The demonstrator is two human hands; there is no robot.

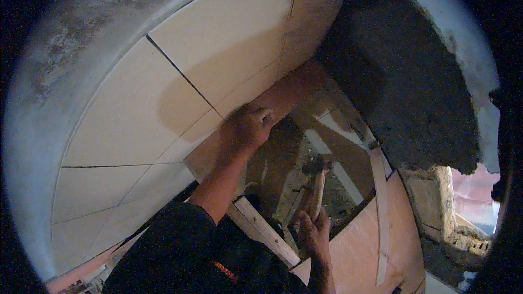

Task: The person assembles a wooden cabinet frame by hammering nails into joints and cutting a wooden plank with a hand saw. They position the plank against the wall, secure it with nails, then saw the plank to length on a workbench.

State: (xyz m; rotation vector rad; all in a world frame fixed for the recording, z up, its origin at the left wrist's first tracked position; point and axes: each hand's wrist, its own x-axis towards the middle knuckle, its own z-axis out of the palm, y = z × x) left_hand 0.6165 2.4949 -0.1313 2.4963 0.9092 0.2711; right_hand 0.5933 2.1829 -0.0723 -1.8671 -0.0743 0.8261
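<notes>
My right hand (315, 227) is wrapped round the wooden handle of a hammer (319, 188), whose dark head points away from me over the gap in the boards. My left hand (250, 125) is farther forward, beside the tiled wall and over a long brown board (297, 90) that runs along the wall's foot. Its fingers are curled closed with the thumb uppermost. Whatever they may hold is hidden or too small to name.
Large cream tiles (229, 32) cover the left wall. Dark wet-looking mortar (406, 76) coats the far right wall. Below, an opening shows rubbly ground, framed by a timber piece (267, 231) and an orange-brown panel (354, 256). A narrow wooden strip (381, 212) lies on that panel.
</notes>
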